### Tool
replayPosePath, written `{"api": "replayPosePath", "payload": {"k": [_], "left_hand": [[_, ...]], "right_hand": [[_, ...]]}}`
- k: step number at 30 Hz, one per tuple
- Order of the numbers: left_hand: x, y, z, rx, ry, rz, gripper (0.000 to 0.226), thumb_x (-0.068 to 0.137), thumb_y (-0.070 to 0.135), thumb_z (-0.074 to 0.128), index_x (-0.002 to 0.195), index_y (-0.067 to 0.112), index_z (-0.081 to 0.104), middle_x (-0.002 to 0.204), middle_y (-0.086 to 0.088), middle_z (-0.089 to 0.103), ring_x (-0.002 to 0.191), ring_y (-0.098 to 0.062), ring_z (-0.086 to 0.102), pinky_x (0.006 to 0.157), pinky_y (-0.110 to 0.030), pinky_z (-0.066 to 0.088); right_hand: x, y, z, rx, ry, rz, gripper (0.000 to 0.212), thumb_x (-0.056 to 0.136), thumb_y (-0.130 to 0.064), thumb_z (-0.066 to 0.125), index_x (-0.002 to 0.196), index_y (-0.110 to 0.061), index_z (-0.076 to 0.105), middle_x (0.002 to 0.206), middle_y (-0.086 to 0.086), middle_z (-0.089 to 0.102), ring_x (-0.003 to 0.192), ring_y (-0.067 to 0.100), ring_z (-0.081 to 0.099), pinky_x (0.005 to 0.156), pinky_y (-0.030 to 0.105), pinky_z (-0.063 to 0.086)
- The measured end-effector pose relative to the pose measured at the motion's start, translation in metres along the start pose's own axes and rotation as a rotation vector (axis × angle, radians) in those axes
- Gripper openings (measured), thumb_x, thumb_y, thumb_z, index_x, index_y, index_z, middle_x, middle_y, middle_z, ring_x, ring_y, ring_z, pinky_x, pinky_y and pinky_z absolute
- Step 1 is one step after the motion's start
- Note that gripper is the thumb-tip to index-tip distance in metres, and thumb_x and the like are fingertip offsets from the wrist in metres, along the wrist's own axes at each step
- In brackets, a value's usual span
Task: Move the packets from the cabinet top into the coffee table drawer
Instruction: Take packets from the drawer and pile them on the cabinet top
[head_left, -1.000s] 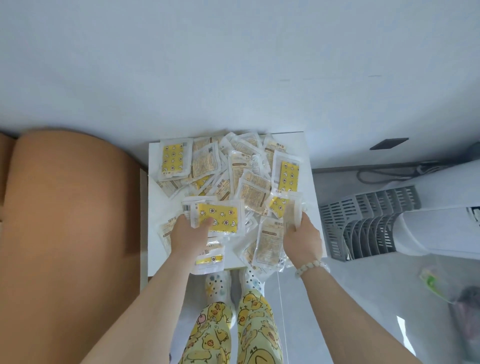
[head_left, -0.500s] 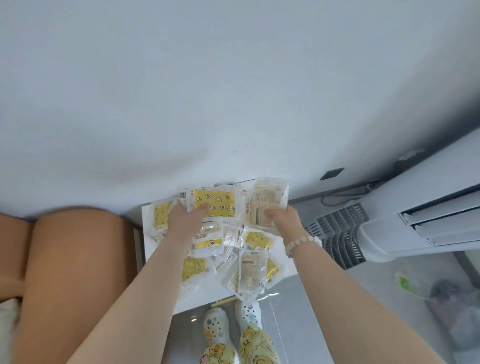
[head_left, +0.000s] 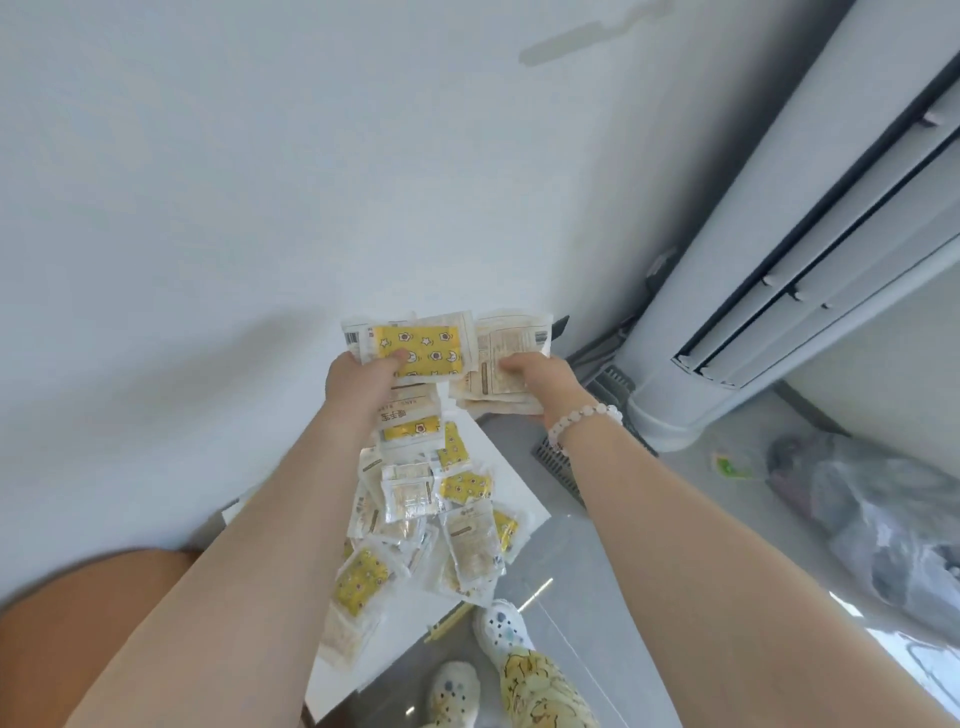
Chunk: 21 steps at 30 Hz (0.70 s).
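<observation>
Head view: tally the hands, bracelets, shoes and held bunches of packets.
Hands: 2 (left hand, right hand)
Bracelet: 1
Shoes: 2 (left shoe, right shoe)
Held bunches of packets: 2 (left bunch, right bunch)
Total: 7
The loose packets on the cabinet top overlap too much to count.
</observation>
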<state>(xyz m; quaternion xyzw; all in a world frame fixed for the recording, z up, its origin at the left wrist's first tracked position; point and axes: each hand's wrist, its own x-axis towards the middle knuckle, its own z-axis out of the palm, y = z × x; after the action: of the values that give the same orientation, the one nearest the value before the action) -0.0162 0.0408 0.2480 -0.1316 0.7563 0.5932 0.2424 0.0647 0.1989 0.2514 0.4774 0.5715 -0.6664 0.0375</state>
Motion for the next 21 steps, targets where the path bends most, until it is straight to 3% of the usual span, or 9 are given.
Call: {"api": "replayPosePath", "payload": {"k": [3, 6, 10, 16, 21], "left_hand": [[-0.006, 0.006, 0.012, 0.057, -0.114, 0.036, 0.014, 0.089, 0.02, 0.065, 0.08, 0.017, 0.054, 0.079, 0.003, 0.058, 0.069, -0.016, 0.058, 0.053, -0.025, 0.044], [-0.012, 0.015, 0.029, 0.123, -0.239, 0.036, 0.013, 0.089, 0.018, 0.064, 0.083, 0.015, 0.054, 0.078, 0.002, 0.058, 0.064, -0.013, 0.056, 0.052, -0.026, 0.044], [-0.028, 0.02, 0.064, 0.201, -0.431, 0.041, 0.013, 0.089, 0.016, 0.065, 0.1, 0.013, 0.059, 0.093, -0.004, 0.065, 0.073, -0.018, 0.062, 0.063, -0.029, 0.051], [-0.069, 0.017, 0.12, 0.339, -0.668, 0.056, 0.035, 0.085, 0.018, 0.068, 0.118, 0.006, 0.061, 0.111, -0.011, 0.068, 0.096, -0.029, 0.067, 0.086, -0.044, 0.054], [-0.106, 0.005, 0.162, 0.409, -0.828, 0.073, 0.024, 0.089, 0.014, 0.064, 0.112, 0.009, 0.062, 0.104, -0.008, 0.069, 0.082, -0.023, 0.067, 0.066, -0.034, 0.055]], "right_hand": [[-0.012, 0.012, -0.017, 0.089, 0.059, 0.01, 0.04, 0.087, -0.02, 0.062, 0.125, -0.009, 0.053, 0.116, 0.003, 0.062, 0.101, 0.019, 0.058, 0.088, 0.031, 0.047], [-0.026, 0.024, -0.04, 0.171, 0.129, 0.008, 0.033, 0.086, -0.019, 0.062, 0.118, -0.01, 0.056, 0.115, 0.004, 0.065, 0.104, 0.02, 0.062, 0.088, 0.03, 0.048], [-0.047, 0.036, -0.083, 0.245, 0.246, 0.008, 0.022, 0.088, -0.02, 0.062, 0.108, -0.013, 0.054, 0.105, 0.002, 0.066, 0.095, 0.018, 0.062, 0.086, 0.03, 0.049], [-0.072, 0.061, -0.142, 0.313, 0.375, 0.02, 0.041, 0.085, -0.024, 0.065, 0.122, -0.011, 0.053, 0.112, 0.003, 0.066, 0.103, 0.021, 0.063, 0.096, 0.042, 0.049], [-0.099, 0.098, -0.183, 0.42, 0.49, 0.037, 0.039, 0.086, -0.022, 0.063, 0.122, -0.013, 0.053, 0.113, 0.003, 0.066, 0.104, 0.021, 0.063, 0.095, 0.04, 0.049]]}}
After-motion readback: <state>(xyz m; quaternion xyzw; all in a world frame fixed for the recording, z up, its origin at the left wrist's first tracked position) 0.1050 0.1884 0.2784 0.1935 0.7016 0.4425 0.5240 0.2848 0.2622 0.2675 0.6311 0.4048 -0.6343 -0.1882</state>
